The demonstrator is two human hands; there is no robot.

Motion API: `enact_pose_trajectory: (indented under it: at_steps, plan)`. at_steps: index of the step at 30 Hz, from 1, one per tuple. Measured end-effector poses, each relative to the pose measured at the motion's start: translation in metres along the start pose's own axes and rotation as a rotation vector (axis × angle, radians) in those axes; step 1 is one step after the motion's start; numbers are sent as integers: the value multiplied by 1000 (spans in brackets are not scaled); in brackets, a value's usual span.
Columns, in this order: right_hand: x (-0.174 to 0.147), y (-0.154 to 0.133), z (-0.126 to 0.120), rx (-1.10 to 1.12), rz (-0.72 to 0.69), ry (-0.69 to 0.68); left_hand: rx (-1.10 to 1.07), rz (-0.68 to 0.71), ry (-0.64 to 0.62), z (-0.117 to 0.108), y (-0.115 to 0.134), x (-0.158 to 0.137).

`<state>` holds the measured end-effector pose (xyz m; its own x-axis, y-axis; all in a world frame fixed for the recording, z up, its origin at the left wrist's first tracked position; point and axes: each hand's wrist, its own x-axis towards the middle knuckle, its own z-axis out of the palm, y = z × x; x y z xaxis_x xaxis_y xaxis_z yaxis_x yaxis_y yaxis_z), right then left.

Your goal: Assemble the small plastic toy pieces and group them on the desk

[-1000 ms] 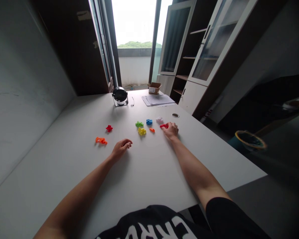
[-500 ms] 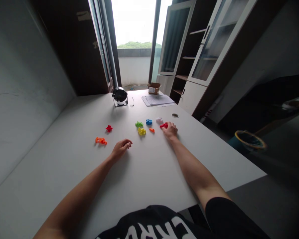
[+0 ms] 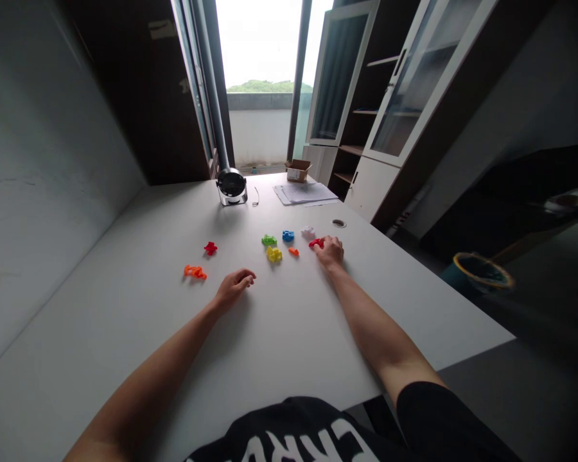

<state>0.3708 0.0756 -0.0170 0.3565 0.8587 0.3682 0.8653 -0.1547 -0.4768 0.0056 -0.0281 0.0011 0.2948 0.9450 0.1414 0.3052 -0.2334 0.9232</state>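
right grip (image 3: 332,252) holding red piece (image 3: 315,243) (lumpy), smooth tabletop (image 3: 293,327)

Left arm (image 3: 173,353) angled inward, left fingers (image 3: 245,274) loosely curled, right arm (image 3: 368,317) extended farther, right fingers (image 3: 335,242) bent

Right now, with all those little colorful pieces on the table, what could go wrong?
The right hand might nudge the pale piece, which lies just past the red piece at its fingertips. The small orange piece between that hand and the yellow piece could get knocked by a sideways sweep.
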Motion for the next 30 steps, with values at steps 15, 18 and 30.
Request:
enact_pose_trajectory:
  at_steps: [15,18,30]
  plan:
    - [-4,-2,-1,-26,-1,-23,15,2,4,0,2,-1]
    - [-4,-1,-1,-25,-2,-33,20,1,4,0,2,-1]
    - [-3,0,1,-45,-2,-32,5,1,4,0,1,0]
